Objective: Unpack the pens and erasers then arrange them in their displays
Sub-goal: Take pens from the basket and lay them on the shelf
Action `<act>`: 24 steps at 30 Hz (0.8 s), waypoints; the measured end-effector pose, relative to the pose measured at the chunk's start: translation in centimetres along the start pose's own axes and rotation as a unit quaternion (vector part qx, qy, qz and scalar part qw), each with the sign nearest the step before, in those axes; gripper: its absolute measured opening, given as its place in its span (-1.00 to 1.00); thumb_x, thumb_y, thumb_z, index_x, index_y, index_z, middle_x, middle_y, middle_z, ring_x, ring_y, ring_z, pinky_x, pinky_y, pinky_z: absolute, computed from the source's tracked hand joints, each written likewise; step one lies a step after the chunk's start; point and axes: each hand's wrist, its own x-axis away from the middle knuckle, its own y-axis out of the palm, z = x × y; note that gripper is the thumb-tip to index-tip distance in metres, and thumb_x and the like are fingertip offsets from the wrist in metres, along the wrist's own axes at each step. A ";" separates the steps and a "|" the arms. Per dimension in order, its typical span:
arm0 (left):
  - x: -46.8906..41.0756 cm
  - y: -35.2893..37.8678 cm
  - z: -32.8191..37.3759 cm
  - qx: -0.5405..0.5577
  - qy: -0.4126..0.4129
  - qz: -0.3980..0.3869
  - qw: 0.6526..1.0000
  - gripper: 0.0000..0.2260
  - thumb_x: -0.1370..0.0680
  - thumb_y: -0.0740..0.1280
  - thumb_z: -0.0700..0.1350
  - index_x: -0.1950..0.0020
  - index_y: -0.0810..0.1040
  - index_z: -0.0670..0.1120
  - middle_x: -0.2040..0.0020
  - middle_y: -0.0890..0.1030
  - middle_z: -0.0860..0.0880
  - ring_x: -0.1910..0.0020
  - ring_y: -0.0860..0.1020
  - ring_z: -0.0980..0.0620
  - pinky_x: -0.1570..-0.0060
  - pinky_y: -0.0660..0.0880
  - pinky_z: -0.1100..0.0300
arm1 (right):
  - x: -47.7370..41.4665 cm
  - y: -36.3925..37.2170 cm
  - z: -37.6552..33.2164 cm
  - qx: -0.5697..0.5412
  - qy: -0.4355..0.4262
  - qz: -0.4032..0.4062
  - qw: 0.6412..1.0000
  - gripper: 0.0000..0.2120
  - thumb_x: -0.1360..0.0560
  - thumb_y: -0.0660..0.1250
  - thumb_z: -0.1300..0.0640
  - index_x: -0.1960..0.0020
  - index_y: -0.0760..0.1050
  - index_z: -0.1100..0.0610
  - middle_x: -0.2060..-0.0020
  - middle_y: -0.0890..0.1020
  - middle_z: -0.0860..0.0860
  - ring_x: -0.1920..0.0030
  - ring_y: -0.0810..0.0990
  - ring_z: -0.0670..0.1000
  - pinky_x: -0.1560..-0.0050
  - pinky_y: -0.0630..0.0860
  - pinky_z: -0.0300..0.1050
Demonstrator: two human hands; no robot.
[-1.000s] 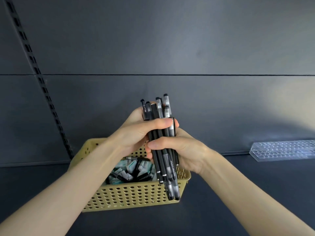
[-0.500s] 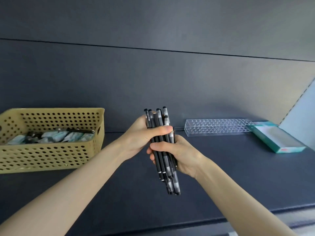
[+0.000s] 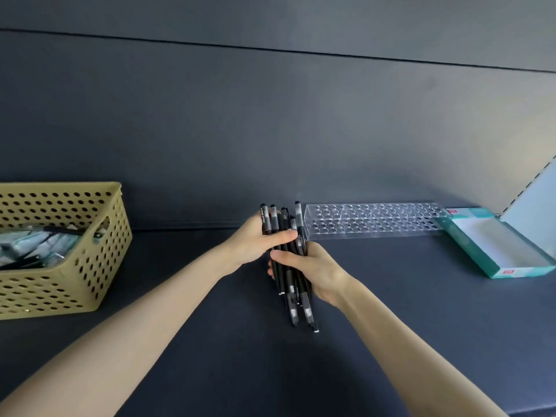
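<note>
In the head view, a bundle of black pens stands nearly upright above the dark worktop, grasped by both hands, the left hand wrapped around its upper part, the right hand just below.

You will not find a word here that reads clearly. The leftmost of the black pens, held upright in the bundle at the middle of the scene, carries pale lettering running along its barrel near the top, but the letters are too small and blurred to make out. On the teal box at the far right, a small red label sits at its far corner and another on the near end wall; both seem to carry a pale mark, and neither can be read. Nothing else in your view bears any writing, number or sign that shows.
</note>
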 end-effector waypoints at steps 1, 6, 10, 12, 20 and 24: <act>-0.7 0.0 -0.5 -0.009 0.000 0.004 1.000 -0.82 -0.50 0.42 -0.11 -0.09 0.54 -0.01 0.03 0.66 0.12 0.00 0.61 0.22 0.08 0.48 0.41 | -0.5 -0.4 0.2 0.018 -0.009 0.011 1.000 -0.78 -0.47 0.40 0.18 -0.10 0.54 0.17 0.11 0.68 0.04 0.08 0.67 -0.01 0.09 0.59 -0.19; -2.6 0.4 -2.2 -0.078 -0.011 0.031 0.996 -0.68 -0.49 0.43 -0.07 -0.21 0.51 -0.05 -0.09 0.62 0.13 -0.08 0.56 0.26 -0.11 0.42 0.32 | -2.1 -2.6 0.7 0.187 -0.073 0.082 0.976 -0.80 -0.51 0.35 0.09 -0.13 0.50 0.04 -0.01 0.65 -0.09 -0.04 0.60 -0.14 -0.02 0.48 -0.37; -3.3 0.6 -3.0 -0.179 -0.026 0.095 0.979 -0.54 -0.46 0.45 0.00 -0.31 0.45 -0.09 -0.18 0.55 0.06 -0.21 0.51 0.10 -0.11 0.35 0.34 | -3.1 -3.4 1.6 0.250 -0.083 0.121 0.957 -0.79 -0.53 0.31 0.09 -0.15 0.48 0.09 0.01 0.62 -0.05 -0.03 0.58 -0.07 0.02 0.44 -0.41; -3.0 1.0 -3.2 -0.224 -0.039 0.131 0.965 -0.41 -0.46 0.44 0.04 -0.42 0.35 -0.12 -0.33 0.46 -0.05 -0.33 0.41 0.02 -0.21 0.28 0.29 | -3.2 -3.4 1.9 0.298 -0.114 0.138 0.938 -0.77 -0.53 0.30 0.12 -0.18 0.47 0.07 -0.01 0.57 -0.05 -0.05 0.53 -0.07 0.12 0.34 -0.54; 1.2 2.6 -3.1 -0.296 -0.004 0.201 0.934 -0.53 -0.59 0.25 0.02 -0.47 0.30 -0.09 -0.50 0.22 0.03 -0.48 0.18 0.07 -0.44 0.13 0.08 | -1.8 -3.5 2.9 0.413 -0.188 0.177 0.873 -0.49 -0.54 0.28 0.09 -0.43 0.25 0.17 -0.27 0.38 0.05 -0.29 0.26 0.01 -0.16 0.14 -0.38; 3.1 3.8 -3.5 -0.334 0.012 0.158 0.929 -0.51 -0.60 0.21 0.07 -0.49 0.27 -0.04 -0.54 0.14 0.06 -0.52 0.06 0.09 -0.45 0.02 0.11 | -0.4 -4.5 2.6 0.431 -0.207 0.171 0.862 -0.54 -0.52 0.31 0.12 -0.38 0.33 0.16 -0.28 0.39 0.01 -0.29 0.28 0.02 -0.21 0.12 -0.39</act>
